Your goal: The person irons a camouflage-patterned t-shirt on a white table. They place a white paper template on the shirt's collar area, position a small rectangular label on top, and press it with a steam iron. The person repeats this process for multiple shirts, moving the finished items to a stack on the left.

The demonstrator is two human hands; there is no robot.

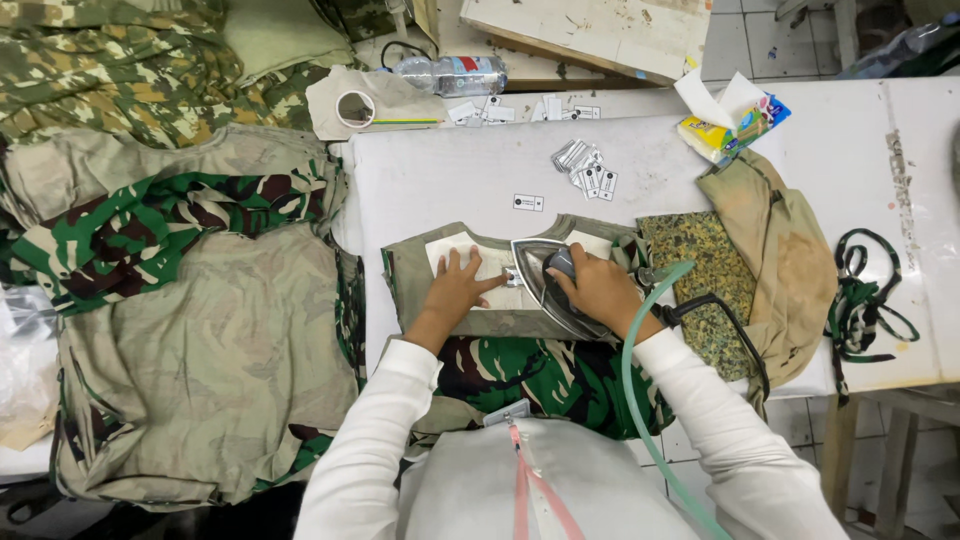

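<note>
A camouflage garment [520,375] lies inside out on a white ironing board [450,175], its olive lining and collar turned up. My left hand [458,285] lies flat, fingers spread, on a white patch [480,262] at the collar. My right hand [598,288] grips the handle of a metal steam iron [538,268], whose pointed sole rests on the patch right beside my left fingertips. A green hose [640,380] and a black cord [725,320] run from the iron past my right arm.
A pile of camouflage garments [190,300] covers the table to the left. Small paper tags [585,168] lie on the board behind the garment. A patterned pad [705,290] and a brown cloth [785,250] lie to the right, a plastic bottle [450,74] and tape roll [355,108] behind.
</note>
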